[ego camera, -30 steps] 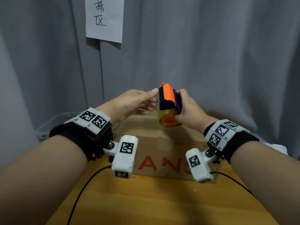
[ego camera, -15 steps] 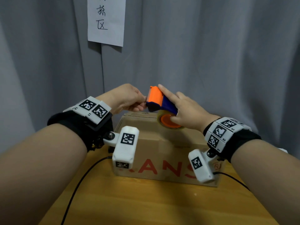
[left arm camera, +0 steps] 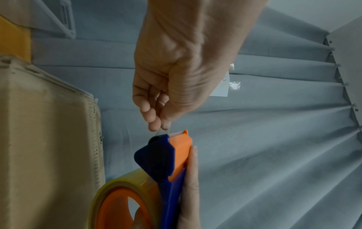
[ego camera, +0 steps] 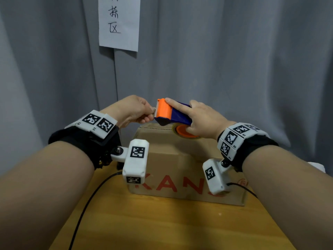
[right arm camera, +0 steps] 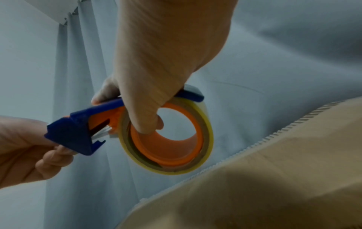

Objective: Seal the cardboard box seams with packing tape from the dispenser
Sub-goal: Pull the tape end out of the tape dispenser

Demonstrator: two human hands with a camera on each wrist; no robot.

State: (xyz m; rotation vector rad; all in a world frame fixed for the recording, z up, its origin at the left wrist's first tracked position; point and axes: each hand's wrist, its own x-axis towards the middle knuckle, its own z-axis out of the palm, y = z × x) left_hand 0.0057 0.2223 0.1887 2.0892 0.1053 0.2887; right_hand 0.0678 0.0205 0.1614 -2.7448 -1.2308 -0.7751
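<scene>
A brown cardboard box (ego camera: 173, 159) with red letters stands on the wooden table (ego camera: 162, 226). Above its far top edge my right hand (ego camera: 200, 118) grips the blue and orange tape dispenser (ego camera: 171, 113), forefinger laid along its top and thumb inside the orange core of the yellowish tape roll (right arm camera: 166, 131). My left hand (ego camera: 133, 110) pinches the clear tape end (left arm camera: 161, 131) at the dispenser's toothed mouth, thumb against forefinger. The box top (right arm camera: 274, 178) lies just under the roll.
Grey curtains (ego camera: 234, 69) hang close behind the box, with a white paper sign (ego camera: 119, 22) pinned on them. A black cable (ego camera: 86, 206) runs over the table at the left. A white plastic bin (left arm camera: 58, 20) sits beyond the box.
The dispenser has tipped from upright to lying flat, mouth toward the left. My left hand has gone from open fingers beside it to pinching the tape end at its mouth.
</scene>
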